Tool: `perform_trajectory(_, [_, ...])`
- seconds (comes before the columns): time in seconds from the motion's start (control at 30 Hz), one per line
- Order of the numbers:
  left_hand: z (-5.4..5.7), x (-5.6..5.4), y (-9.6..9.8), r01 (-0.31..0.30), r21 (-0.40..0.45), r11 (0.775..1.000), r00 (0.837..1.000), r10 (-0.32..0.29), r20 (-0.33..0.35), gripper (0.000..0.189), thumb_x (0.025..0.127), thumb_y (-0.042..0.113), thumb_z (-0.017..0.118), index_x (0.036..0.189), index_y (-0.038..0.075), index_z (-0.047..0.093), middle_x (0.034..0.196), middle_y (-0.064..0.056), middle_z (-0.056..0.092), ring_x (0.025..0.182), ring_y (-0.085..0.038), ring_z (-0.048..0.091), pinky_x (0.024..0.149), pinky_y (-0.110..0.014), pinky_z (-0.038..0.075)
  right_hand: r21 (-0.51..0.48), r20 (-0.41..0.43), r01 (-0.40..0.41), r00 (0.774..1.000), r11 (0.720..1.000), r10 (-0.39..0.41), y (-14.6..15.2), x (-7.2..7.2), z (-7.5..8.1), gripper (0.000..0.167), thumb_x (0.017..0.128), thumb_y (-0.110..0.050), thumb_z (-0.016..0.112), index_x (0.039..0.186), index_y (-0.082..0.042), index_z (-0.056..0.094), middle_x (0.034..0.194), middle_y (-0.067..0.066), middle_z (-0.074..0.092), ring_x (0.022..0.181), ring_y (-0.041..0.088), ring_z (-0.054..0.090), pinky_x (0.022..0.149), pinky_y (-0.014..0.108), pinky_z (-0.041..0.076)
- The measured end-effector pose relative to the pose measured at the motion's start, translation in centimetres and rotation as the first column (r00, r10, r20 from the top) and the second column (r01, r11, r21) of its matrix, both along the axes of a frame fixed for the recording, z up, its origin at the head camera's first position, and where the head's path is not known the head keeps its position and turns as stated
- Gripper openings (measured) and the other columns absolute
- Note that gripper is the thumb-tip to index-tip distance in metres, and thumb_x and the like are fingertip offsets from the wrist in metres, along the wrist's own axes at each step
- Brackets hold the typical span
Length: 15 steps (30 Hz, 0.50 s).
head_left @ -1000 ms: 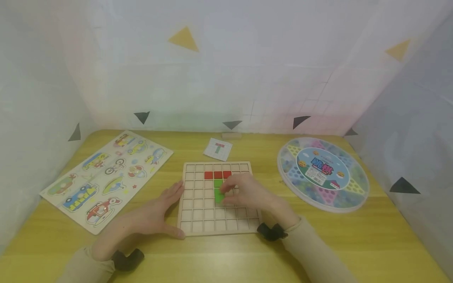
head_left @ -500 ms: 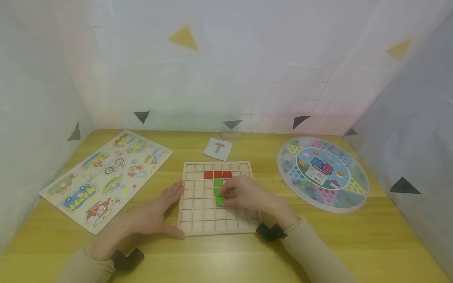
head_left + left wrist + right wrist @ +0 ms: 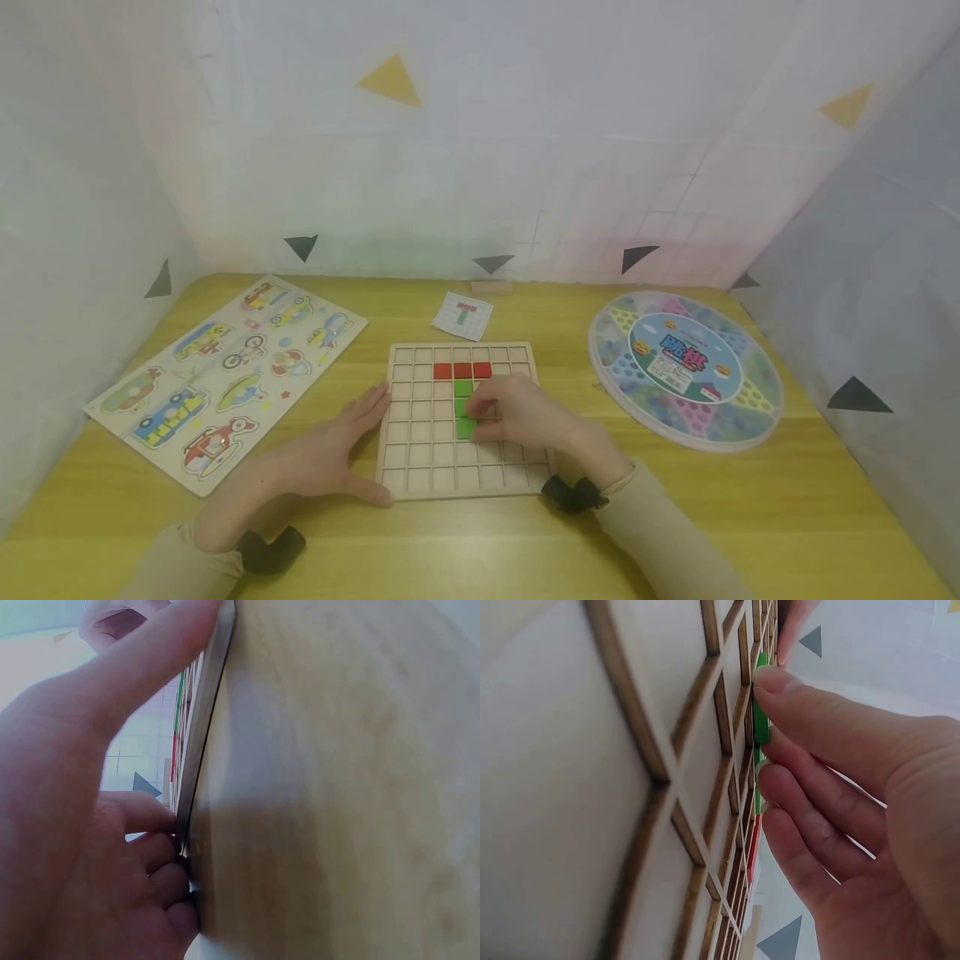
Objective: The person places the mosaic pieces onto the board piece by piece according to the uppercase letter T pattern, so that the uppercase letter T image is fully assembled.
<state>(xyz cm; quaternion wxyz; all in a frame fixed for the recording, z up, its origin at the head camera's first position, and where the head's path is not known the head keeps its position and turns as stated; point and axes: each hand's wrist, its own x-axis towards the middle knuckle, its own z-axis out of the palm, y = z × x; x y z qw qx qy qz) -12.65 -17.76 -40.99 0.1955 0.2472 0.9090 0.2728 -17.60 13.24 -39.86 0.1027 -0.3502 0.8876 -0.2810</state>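
Note:
A wooden grid board [image 3: 431, 479] lies on the table, with three red tiles [image 3: 462, 370] in a row near its top. Below the middle red one runs a column of green tiles [image 3: 463, 389]. My right hand [image 3: 525, 408] bends over this column, thumb and index finger pinching the lowest green tile [image 3: 761, 720], which stands a little proud of the grid in the right wrist view. My left hand [image 3: 322, 454] is spread along the board's left side. Its fingertips touch that edge, and its thumb [image 3: 165, 637] lies at the near corner.
Behind the board lies a paper card [image 3: 462, 317] showing a red and green T, with a small wooden block [image 3: 491, 287] farther back. A vehicle puzzle board [image 3: 266, 367] is at left, a round Chinese checkers box [image 3: 686, 371] at right. White sheeting encloses the table.
The lowest green tile has shifted slightly and now lines up with its cell below the other green ones. My right hand has barely moved; my left hand keeps its place.

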Motion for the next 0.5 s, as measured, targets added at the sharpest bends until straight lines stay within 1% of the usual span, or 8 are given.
perform_trajectory(0.17, [0.01,-0.09,0.07,-0.007,-0.018,1.0,1.0,0.007,-0.001,0.13,0.067,0.07,0.079,0.161,0.011,0.012,0.169,-0.005,-0.004,0.155,-0.035,0.002,0.122,-0.056,0.018,0.0,-0.038,0.0,0.999,1.0,0.0,-0.01,-0.06,-0.05,0.024,0.079,-0.021,0.086,0.1,-0.016,0.075,0.096,-0.01,0.073,0.089,0.007,0.066,0.084,0.025,0.056])
perform_trajectory(0.3, [0.03,-0.08,0.08,-0.008,-0.017,1.0,1.0,0.008,0.0,0.13,0.067,0.07,0.079,0.161,0.011,0.012,0.169,-0.005,-0.004,0.154,-0.036,0.003,0.122,-0.056,0.018,-0.005,-0.059,0.002,0.998,1.0,-0.002,0.01,-0.08,-0.03,0.024,0.078,-0.022,0.087,0.099,-0.016,0.075,0.095,-0.009,0.073,0.088,0.008,0.066,0.083,0.025,0.056])
perform_trajectory(0.5, [0.17,0.03,0.09,-0.008,-0.01,1.0,1.0,0.008,-0.001,0.129,0.068,0.069,0.079,0.161,0.01,0.012,0.169,-0.006,-0.003,0.154,-0.038,0.004,0.122,-0.058,0.017,-0.008,-0.032,0.018,0.999,1.0,-0.018,-0.01,-0.14,-0.11,0.026,0.078,-0.023,0.087,0.1,-0.015,0.075,0.096,-0.009,0.074,0.089,0.008,0.066,0.084,0.025,0.056])
